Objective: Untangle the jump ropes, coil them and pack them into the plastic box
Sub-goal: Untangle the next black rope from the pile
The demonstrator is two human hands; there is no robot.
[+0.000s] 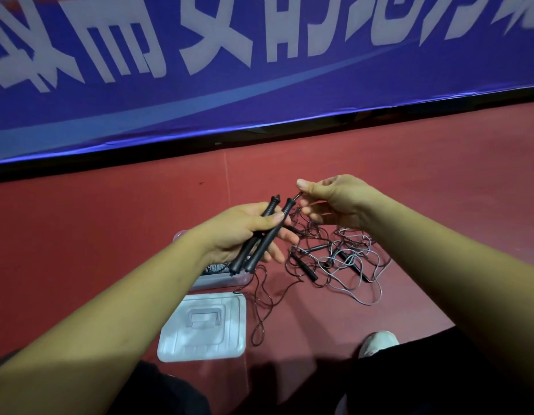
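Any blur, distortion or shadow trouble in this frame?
Head view: banner lettering is motion-smeared and its lower edge bows with wide-angle distortion; left hand gripping two handles and right hand pinching a rope are fairly sharp; bottom corners sink into shadow.

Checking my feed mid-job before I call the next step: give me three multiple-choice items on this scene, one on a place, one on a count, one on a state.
1. Where is the translucent white plastic lid?
A. on the red floor, nearer the person than the clear plastic box
B. closed on the box
C. on top of the rope heap

2. How many black ribbed jump-rope handles does the left hand hold?
A. one
B. two
C. four

3. What state are the other thin jump ropes in?
A. coiled in the box
B. tangled on the floor
C. laid out straight, side by side

Answers: 1 A, the lid lies flat on the floor, off the box. 2 B, two handles sit side by side in its grip. 3 B, cords and handles lie in a loose heap right of the box.
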